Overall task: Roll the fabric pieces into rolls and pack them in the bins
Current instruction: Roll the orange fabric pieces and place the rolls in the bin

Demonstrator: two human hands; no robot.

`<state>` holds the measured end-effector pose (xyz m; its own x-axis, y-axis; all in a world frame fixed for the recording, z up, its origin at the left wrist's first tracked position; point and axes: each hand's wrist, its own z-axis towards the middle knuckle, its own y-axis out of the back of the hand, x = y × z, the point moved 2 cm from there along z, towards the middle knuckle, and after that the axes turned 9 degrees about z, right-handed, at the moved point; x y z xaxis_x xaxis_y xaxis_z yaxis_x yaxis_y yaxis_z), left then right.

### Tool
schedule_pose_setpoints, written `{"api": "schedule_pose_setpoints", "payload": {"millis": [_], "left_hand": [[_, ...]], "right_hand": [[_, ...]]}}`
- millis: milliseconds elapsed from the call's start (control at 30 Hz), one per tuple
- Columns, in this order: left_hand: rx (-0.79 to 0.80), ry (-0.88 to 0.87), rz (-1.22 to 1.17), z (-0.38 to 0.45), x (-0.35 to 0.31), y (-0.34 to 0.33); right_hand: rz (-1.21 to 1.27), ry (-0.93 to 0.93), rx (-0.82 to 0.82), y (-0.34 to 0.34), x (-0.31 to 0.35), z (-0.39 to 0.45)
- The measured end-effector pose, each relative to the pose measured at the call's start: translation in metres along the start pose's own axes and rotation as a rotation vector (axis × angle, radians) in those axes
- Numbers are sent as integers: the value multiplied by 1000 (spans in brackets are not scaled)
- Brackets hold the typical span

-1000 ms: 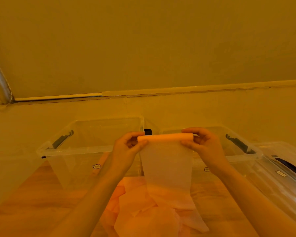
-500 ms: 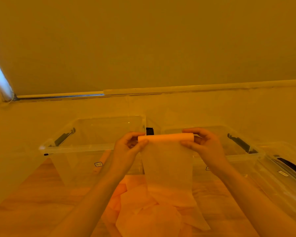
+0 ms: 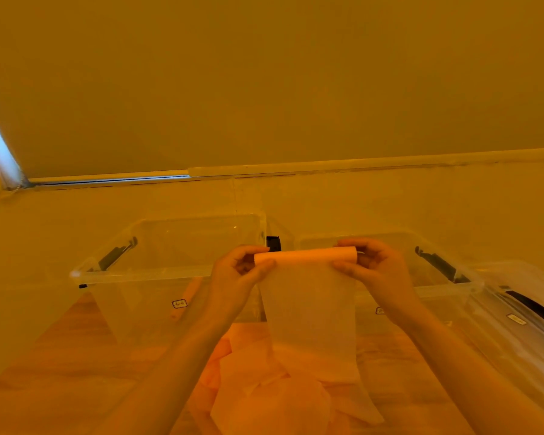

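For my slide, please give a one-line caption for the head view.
Both hands, left and right, roll a fabric strip before two clear bins.

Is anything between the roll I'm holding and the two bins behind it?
Nothing visible. Left hand and right hand pinch the ends of the roll, held just in front of the left bin and right bin. Both are lidless. The fabric's unrolled tail hangs down to the pile.

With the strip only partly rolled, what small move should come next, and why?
Probably keep turning the thin roll to wind in more fabric: both the left hand and right hand pinch its ends, and a long pale unrolled fabric strip hangs to the fabric pile.
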<state>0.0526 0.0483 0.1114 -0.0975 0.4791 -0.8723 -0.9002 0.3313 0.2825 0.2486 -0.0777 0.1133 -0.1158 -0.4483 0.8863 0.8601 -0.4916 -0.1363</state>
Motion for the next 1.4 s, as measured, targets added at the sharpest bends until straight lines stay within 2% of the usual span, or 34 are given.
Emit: {"api": "schedule_pose_setpoints", "payload": {"millis": [467,700,967,1233,1400], "left_hand": [[-24,19,-11,-1,1,1],[48,0,-76,-5,2,3],[10,15,-30,-2,3,2],[70,-16,-72,-7,-1,-2],[50,27,-56,-5,0,-3]], "right_hand": [[10,9,7,0,-2,-1],[13,-6,-1,-1,-3,-2],[44,-15,20,0,-2,-2],[-54,-8,3,-1,2,-3],[-8,-28,25,2,-3,-2]]}}
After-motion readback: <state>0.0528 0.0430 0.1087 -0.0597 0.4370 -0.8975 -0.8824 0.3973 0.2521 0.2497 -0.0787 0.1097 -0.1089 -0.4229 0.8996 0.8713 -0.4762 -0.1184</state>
